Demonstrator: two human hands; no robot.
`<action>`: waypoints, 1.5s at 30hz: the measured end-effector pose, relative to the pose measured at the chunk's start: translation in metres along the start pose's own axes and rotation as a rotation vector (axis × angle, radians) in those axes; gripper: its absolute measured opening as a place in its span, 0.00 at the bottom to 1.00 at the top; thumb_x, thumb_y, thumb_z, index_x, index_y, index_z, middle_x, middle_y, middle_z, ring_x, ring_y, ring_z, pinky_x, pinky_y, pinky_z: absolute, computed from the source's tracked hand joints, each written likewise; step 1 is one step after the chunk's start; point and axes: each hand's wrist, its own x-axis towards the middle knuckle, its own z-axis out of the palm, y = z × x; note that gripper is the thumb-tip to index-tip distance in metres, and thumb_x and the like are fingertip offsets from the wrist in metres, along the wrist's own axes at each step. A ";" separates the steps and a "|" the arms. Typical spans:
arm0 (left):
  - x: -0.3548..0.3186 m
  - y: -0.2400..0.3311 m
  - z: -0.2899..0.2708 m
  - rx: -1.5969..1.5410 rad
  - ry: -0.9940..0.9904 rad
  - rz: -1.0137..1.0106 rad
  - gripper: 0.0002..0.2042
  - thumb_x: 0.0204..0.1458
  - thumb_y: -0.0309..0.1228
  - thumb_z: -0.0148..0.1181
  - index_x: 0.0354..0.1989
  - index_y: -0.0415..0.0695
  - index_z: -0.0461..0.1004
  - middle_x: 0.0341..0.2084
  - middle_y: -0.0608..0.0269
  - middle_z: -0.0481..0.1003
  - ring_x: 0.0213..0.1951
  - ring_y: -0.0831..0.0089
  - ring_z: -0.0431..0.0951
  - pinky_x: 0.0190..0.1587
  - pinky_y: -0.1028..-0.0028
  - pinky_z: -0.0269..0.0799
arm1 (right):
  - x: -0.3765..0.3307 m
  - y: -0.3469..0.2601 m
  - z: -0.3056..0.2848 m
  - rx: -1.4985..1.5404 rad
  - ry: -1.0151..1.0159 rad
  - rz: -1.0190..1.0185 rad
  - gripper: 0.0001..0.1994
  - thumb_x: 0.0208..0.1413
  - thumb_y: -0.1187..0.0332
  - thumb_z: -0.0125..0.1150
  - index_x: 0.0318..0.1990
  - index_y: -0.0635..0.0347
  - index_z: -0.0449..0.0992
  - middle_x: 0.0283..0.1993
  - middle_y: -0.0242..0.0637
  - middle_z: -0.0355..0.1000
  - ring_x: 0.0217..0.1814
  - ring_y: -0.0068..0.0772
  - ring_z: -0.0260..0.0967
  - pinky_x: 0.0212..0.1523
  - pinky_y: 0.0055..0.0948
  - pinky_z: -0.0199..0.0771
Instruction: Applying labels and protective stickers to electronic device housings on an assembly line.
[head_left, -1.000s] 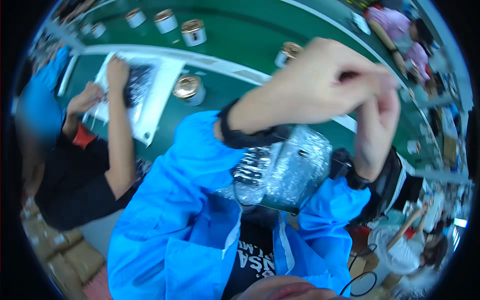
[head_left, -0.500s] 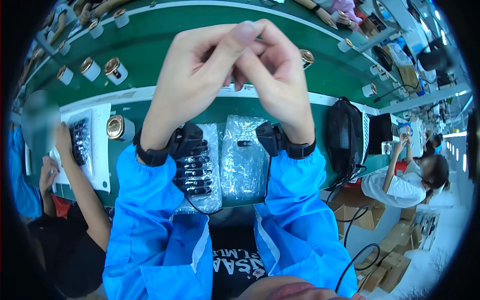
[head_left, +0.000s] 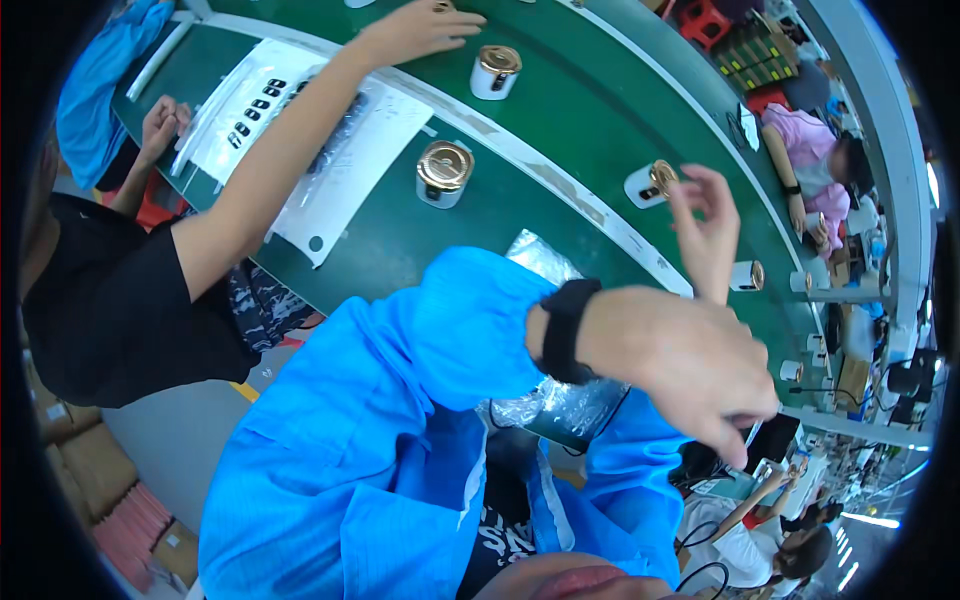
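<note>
Green surface point(head_left: 575, 130), gold-lidded white canister point(head_left: 647, 186)

I've got open rm on the dark-green belt point(head_left: 575, 125) betw. a white, gold-lidded cyl. canister point(head_left: 494, 76) and a second such canister point(head_left: 642, 187), which sits right by my bare R hand point(head_left: 708, 230). My bare L hand point(head_left: 675, 355) crosses in front of the R forearm, blocking that lane. Long white rail point(head_left: 550, 178) splits belt from green bench point(head_left: 380, 245). Upper L, co-worker's bare forearm point(head_left: 295, 135) bars the rail. Bench gap: betw. third gold-lidded canister point(head_left: 445, 175) & crinkled clear plastic point(head_left: 538, 258).
</note>
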 end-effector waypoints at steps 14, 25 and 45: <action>-0.022 0.007 -0.002 0.003 0.216 0.279 0.20 0.55 0.45 0.69 0.30 0.37 0.76 0.23 0.50 0.77 0.32 0.49 0.81 0.36 0.54 0.76 | 0.145 -0.015 0.191 -0.269 -0.376 -0.692 0.44 0.50 0.68 0.79 0.75 0.49 0.63 0.67 0.46 0.70 0.63 0.48 0.73 0.58 0.40 0.80; -0.022 -0.006 0.012 -0.105 0.459 0.443 0.18 0.52 0.44 0.70 0.29 0.38 0.78 0.22 0.53 0.78 0.31 0.52 0.82 0.34 0.56 0.76 | 0.134 -0.012 0.202 -0.233 -0.294 -0.468 0.38 0.52 0.63 0.79 0.71 0.53 0.70 0.67 0.46 0.70 0.64 0.50 0.72 0.61 0.40 0.75; -0.016 -0.011 0.022 -0.075 0.351 0.345 0.20 0.48 0.47 0.71 0.26 0.40 0.78 0.24 0.53 0.78 0.31 0.51 0.82 0.34 0.57 0.76 | 0.007 -0.109 0.173 -0.281 -0.596 -0.712 0.26 0.62 0.73 0.62 0.69 0.50 0.72 0.58 0.41 0.72 0.53 0.45 0.77 0.50 0.37 0.79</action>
